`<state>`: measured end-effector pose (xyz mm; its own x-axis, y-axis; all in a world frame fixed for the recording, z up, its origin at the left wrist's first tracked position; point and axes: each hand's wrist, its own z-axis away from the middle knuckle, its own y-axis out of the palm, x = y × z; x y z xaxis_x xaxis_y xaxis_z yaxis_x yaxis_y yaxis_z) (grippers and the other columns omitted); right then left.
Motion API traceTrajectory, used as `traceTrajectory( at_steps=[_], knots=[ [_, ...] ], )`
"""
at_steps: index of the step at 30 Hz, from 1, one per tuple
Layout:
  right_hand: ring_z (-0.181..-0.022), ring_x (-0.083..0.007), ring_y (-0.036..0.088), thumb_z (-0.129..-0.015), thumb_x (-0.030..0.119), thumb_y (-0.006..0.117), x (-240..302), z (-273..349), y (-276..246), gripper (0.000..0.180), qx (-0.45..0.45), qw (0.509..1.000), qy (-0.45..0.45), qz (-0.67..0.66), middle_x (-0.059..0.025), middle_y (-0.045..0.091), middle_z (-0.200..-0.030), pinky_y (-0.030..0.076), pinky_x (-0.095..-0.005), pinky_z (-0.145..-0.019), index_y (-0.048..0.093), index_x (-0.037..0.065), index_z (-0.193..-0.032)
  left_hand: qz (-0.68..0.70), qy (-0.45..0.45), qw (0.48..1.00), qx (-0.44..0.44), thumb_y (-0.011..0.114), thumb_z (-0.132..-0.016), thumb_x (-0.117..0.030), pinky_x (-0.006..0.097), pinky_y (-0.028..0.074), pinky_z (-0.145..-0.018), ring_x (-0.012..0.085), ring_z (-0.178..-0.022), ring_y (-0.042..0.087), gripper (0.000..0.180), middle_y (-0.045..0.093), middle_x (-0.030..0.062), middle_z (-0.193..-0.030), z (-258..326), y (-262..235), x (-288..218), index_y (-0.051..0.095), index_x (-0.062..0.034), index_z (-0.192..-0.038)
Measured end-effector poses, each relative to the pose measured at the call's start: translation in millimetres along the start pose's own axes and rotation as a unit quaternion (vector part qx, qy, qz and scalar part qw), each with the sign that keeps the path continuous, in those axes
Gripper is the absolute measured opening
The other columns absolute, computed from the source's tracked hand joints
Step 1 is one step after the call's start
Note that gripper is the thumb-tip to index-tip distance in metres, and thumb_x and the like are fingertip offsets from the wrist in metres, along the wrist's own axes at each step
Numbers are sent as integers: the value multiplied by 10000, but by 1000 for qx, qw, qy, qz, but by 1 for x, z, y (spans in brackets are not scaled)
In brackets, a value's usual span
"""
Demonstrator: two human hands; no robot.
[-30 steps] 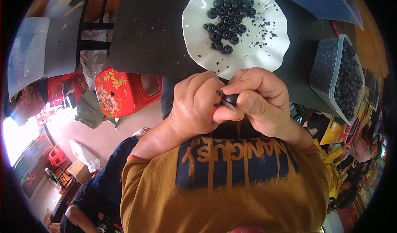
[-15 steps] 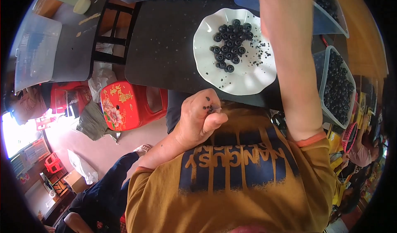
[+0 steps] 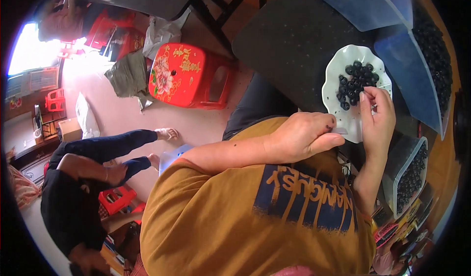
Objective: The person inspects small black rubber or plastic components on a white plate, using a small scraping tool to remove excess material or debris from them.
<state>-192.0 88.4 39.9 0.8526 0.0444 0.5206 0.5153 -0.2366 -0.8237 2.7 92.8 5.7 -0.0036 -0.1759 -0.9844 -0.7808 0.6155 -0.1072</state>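
A white plate with a wavy rim [image 3: 329, 82] stands on the dark table and carries several small black ring-shaped parts [image 3: 354, 77]. My right hand [image 3: 379, 121] reaches over the plate's near right side. Its thumb and fingertips come together beside the nearest rings; whatever is between them is too small to make out. Left of it, my left hand [image 3: 306, 136] is closed, with a thin pale flat piece [image 3: 339, 131] sticking out between thumb and forefinger. Black crumbs cling to that hand's knuckles.
Blue-tinted plastic bins [image 3: 409, 70] line the table's right side, and black parts [image 3: 431, 55] fill one. A clear tub [image 3: 396, 178] of black parts stands nearer. A red stool [image 3: 184, 75] is at the left, and a seated person in dark clothes [image 3: 73, 197] is beyond my left arm.
My view has swung, so the plate now appears further right. My right hand has come back from the bins to the plate's rings. My left hand still grips the pale piece.
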Motion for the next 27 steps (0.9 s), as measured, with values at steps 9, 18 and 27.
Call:
traceTrajectory(
  at_steps=[9,18,27],
  knots=[
    [-726,-215,536,-792,45,565,-2,7,6,204,51,998,33,8,-99,550,-914,441,-306,-667,557,21,-995,-33,17,999,24,533,-864,-334,352,450,-585,313,-648,555,359,551,157,-705,1,7,3,526,23,-822],
    [-721,-141,511,-759,0,580,-10,18,3,236,37,977,88,-192,-73,551,-917,423,-249,-698,538,2,-991,-36,-1,999,25,560,-849,-308,346,445,-571,319,-637,557,332,537,162,-691,-2,7,-2,539,20,-814],
    [-857,-143,548,-736,-39,566,28,33,-15,169,113,661,178,-720,-102,545,-965,444,-250,-796,541,12,-895,46,42,998,-8,675,-775,-277,309,417,-496,238,-536,526,305,513,102,-620,-22,0,-17,526,-11,-759]
  ],
)
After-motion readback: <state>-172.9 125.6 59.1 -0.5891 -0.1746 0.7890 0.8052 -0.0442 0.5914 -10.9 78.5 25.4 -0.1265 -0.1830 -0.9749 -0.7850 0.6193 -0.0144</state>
